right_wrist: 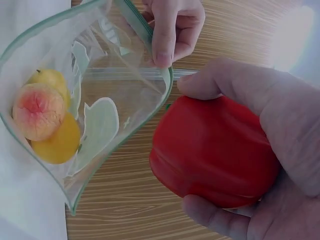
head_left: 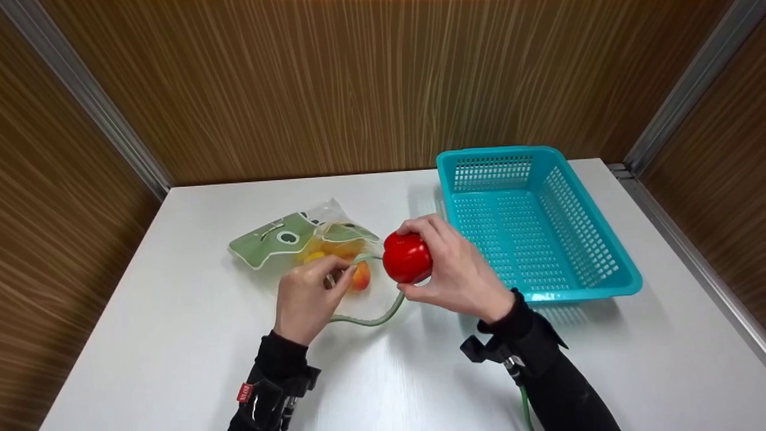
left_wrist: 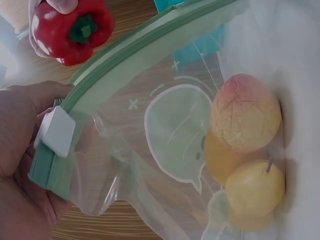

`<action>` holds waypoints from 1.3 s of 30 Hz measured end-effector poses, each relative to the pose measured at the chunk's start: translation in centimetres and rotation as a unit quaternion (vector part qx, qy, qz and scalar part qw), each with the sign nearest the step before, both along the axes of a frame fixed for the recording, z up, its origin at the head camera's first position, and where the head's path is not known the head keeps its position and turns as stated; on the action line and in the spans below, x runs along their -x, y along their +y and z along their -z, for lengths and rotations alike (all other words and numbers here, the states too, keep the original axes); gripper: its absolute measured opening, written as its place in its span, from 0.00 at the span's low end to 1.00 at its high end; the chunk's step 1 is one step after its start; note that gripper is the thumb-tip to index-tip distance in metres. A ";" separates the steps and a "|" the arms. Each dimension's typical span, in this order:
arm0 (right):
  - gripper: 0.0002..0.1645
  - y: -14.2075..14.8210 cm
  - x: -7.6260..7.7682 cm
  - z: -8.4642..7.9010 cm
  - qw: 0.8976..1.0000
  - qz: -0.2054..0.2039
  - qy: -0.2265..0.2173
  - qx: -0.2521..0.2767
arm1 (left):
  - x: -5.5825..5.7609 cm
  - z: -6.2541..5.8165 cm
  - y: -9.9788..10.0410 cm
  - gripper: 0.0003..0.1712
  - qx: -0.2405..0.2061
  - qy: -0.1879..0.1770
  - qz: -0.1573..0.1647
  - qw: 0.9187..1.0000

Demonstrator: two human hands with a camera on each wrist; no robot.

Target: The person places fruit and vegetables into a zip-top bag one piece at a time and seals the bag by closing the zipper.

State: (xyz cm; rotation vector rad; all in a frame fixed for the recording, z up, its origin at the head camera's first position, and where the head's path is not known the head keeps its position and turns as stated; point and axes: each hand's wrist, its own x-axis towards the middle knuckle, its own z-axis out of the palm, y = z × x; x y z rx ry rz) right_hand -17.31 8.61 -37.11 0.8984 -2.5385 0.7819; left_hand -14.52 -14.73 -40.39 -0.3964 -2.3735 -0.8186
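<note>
My right hand (head_left: 458, 272) grips a red bell pepper (head_left: 407, 257), thumb on one side and fingers on the other, at the mouth of a clear zip bag (head_left: 263, 242) with green print. The bag's green rim is spread apart, and my left hand (head_left: 308, 296) pinches it near a white slider (left_wrist: 59, 131). In the left wrist view the pepper's green stem shows. Inside the bag lie a peach (left_wrist: 245, 112), a yellow pear (left_wrist: 255, 187) with a short stem, and a round orange fruit (right_wrist: 57, 142), partly hidden behind the others.
To the right stands a turquoise perforated basket (head_left: 508, 221), close beside my right hand. The white tabletop (head_left: 155, 311) is bounded by wood-grain panels (head_left: 311, 90) at the back and both sides. A green cable (head_left: 526, 407) runs along my right sleeve.
</note>
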 end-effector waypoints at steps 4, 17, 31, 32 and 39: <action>0.48 -0.2 -0.6 0.5 1.000 -0.005 0.000 -0.023 | 0.0 0.0 0.0 0.05 0.003 -0.002 0.002 1.000; 0.43 -2.2 -2.1 2.7 0.986 -0.080 -0.100 -0.106 | -0.1 -0.1 -0.2 0.04 -0.001 0.012 0.001 1.000; 0.41 -5.2 -0.8 7.5 0.983 -0.005 -0.184 0.000 | 0.0 -0.1 0.3 0.03 0.015 0.031 0.010 0.999; 0.41 -5.3 -0.7 7.8 0.983 -0.005 -0.185 0.005 | -0.1 -0.1 0.3 0.03 0.017 0.032 0.011 0.999; 0.41 -6.3 0.7 8.9 0.983 -0.025 -0.183 -0.011 | -0.4 0.0 0.6 0.04 0.023 0.026 0.014 0.999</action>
